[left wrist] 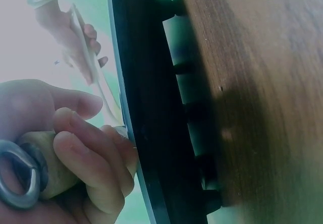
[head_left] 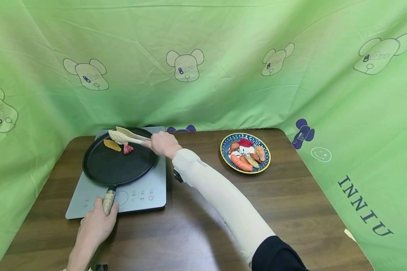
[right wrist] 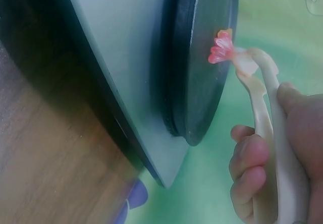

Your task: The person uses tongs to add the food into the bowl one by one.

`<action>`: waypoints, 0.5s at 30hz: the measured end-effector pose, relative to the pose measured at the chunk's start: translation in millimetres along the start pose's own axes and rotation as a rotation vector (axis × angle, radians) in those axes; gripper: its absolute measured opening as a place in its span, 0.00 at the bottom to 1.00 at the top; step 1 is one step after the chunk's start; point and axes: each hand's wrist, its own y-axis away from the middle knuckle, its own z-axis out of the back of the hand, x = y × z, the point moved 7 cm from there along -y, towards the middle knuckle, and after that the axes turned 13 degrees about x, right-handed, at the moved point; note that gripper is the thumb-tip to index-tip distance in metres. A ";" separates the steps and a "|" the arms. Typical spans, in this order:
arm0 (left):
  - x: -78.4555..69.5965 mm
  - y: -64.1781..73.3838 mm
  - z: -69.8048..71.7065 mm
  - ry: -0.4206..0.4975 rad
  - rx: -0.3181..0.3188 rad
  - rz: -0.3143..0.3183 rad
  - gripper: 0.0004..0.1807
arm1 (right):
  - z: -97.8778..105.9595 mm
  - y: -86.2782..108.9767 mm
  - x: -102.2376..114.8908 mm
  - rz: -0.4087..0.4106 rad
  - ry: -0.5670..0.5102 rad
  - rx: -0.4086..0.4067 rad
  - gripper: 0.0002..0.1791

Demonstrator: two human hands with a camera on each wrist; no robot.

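Note:
A round black frying pan (head_left: 118, 167) sits on the induction cooktop (head_left: 146, 205). My left hand (head_left: 97, 223) grips its handle (head_left: 108, 201); the left wrist view shows curled fingers (left wrist: 96, 158) and the metal ring (left wrist: 25, 176) at the handle's end. With my right hand (head_left: 164, 144) I hold pale cream tongs (head_left: 135, 139) over the pan's far right part. Between the tong tips is a small piece of food (right wrist: 222, 48), pink and frilled at one end, whitish at the other. A yellow piece of food (head_left: 112, 145) lies in the pan, left of the tongs.
On the wooden table (head_left: 196, 218), a blue patterned plate (head_left: 225, 160) stands to the right, with a sausage (head_left: 240, 163) and several other food pieces on it. A green curtain (head_left: 224, 101) hangs behind and at both sides. My right forearm crosses above the table.

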 end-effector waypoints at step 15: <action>-0.6 -0.6 0.2 0.003 0.012 0.006 0.35 | -4.3 -2.2 4.2 -0.015 -0.031 0.019 0.30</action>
